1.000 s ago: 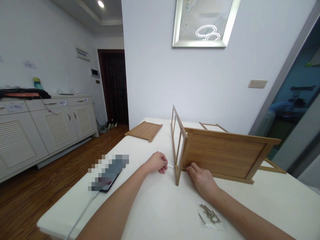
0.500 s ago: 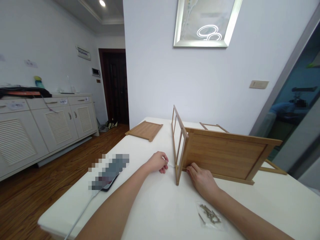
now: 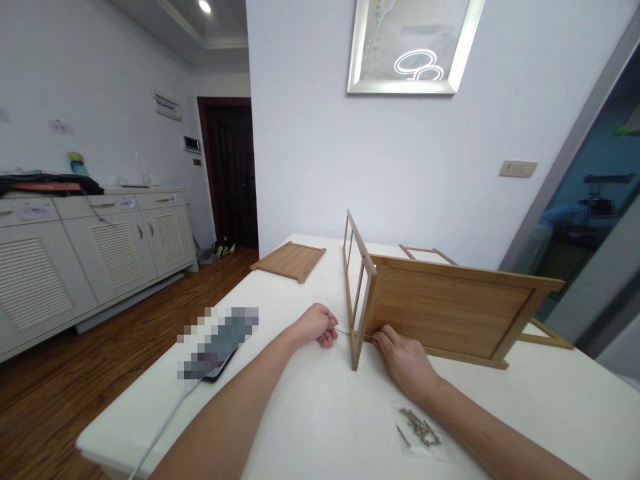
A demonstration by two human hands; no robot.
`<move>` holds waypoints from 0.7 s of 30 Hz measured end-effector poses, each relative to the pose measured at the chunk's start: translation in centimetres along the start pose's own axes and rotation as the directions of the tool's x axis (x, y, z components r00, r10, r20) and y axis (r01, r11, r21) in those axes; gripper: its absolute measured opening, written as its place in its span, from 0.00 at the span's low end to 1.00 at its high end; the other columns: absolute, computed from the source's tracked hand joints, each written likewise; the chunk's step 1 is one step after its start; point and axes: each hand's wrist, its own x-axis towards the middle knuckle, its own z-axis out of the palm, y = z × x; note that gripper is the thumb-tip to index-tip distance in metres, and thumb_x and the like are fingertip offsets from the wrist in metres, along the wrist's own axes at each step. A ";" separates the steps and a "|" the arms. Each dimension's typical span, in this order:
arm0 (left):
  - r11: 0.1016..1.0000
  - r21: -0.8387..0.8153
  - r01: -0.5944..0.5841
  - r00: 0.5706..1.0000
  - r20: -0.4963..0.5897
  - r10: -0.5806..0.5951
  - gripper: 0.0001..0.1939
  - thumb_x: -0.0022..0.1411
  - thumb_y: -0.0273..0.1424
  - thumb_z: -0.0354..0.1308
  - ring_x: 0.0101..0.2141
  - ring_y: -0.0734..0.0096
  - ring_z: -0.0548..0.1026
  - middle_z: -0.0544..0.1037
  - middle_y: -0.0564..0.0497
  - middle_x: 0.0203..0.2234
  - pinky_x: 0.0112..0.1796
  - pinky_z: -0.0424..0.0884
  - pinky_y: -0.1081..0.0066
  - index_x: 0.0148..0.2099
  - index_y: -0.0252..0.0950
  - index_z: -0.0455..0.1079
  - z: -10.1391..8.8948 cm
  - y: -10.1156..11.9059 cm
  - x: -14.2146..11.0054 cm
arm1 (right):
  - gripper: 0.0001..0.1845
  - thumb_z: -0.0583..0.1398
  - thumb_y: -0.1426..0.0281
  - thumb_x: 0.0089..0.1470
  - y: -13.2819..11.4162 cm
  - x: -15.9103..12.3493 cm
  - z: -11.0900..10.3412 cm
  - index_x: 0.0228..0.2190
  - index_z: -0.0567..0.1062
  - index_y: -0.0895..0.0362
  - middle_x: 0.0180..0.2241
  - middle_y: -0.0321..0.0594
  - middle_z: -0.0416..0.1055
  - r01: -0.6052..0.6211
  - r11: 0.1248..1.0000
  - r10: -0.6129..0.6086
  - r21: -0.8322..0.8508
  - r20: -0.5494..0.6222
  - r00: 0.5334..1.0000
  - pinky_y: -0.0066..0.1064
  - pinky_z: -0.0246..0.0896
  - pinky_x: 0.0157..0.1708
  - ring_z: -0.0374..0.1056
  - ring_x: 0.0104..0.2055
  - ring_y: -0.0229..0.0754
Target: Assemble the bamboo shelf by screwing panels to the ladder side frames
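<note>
My left hand [image 3: 319, 325] is closed in a pinch on a hex key [image 3: 343, 331], seen only as a thin metal shaft. The shaft points right, to the low part of an upright wooden frame [image 3: 363, 320] with open slots. On the frame's other side, a wooden panel [image 3: 450, 310] stands on its long edge and meets it at a corner. My right hand [image 3: 403, 357] is closed on the panel's lower edge near that corner; its fingertips are partly hidden. Nearer me, a clear plastic bag [image 3: 437, 453] with several screws [image 3: 420, 427] lies beside my right forearm.
A second wooden panel [image 3: 290, 261] lies flat at the white table's [image 3: 300, 413] far left. Another wooden frame [image 3: 547, 333] shows behind the standing panel. At the left edge is a phone [image 3: 220, 367], partly blurred out, with a white cable [image 3: 160, 433].
My left fingers have shifted very slightly around the hex key. My right hand, the frame and the panel stay where they were.
</note>
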 end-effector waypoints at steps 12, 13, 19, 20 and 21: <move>1.000 0.026 0.012 1.000 -0.015 -0.012 0.05 0.53 0.22 0.59 0.15 0.74 0.72 0.74 0.53 0.16 0.18 0.65 0.76 0.32 0.33 0.64 0.2 -0.1 -0.1 | 0.13 0.51 0.79 0.61 0.0 0.0 0.2 0.39 0.74 0.57 0.35 0.39 0.71 0.007 1.000 -0.007 -0.005 -0.003 1.000 0.30 0.49 0.24 0.66 0.27 0.37; 0.999 0.034 0.017 1.000 -0.016 -0.016 0.05 0.53 0.22 0.59 0.15 0.74 0.72 0.74 0.53 0.16 0.18 0.65 0.76 0.32 0.33 0.64 0.2 0.0 -0.1 | 0.13 0.51 0.79 0.61 0.0 0.0 0.1 0.39 0.74 0.58 0.35 0.40 0.71 0.008 1.000 -0.008 -0.004 -0.003 1.000 0.30 0.50 0.25 0.66 0.27 0.37; 0.997 0.062 0.043 0.999 0.008 -0.044 0.04 0.54 0.24 0.56 0.15 0.71 0.73 0.74 0.51 0.15 0.18 0.66 0.75 0.33 0.33 0.63 0.2 0.3 -0.5 | 0.13 0.51 0.79 0.61 0.0 0.0 -0.1 0.39 0.75 0.58 0.35 0.40 0.71 0.009 1.000 -0.008 -0.018 0.011 1.000 0.30 0.49 0.25 0.66 0.27 0.37; 0.996 0.070 0.046 0.999 0.013 -0.047 0.03 0.54 0.24 0.56 0.14 0.71 0.72 0.74 0.51 0.15 0.18 0.65 0.74 0.32 0.33 0.63 0.2 0.3 -0.5 | 0.13 0.51 0.79 0.61 0.0 0.0 -0.1 0.39 0.75 0.58 0.35 0.40 0.71 0.008 1.000 -0.008 -0.020 0.010 1.000 0.30 0.49 0.25 0.66 0.27 0.37; 0.996 0.079 0.047 0.999 0.017 -0.049 0.03 0.53 0.24 0.55 0.14 0.71 0.72 0.74 0.51 0.15 0.17 0.65 0.75 0.32 0.34 0.63 0.1 0.3 -0.5 | 0.13 0.52 0.79 0.61 0.0 0.0 -0.1 0.39 0.74 0.58 0.35 0.40 0.71 0.009 1.000 -0.009 -0.020 0.009 1.000 0.30 0.49 0.24 0.66 0.27 0.37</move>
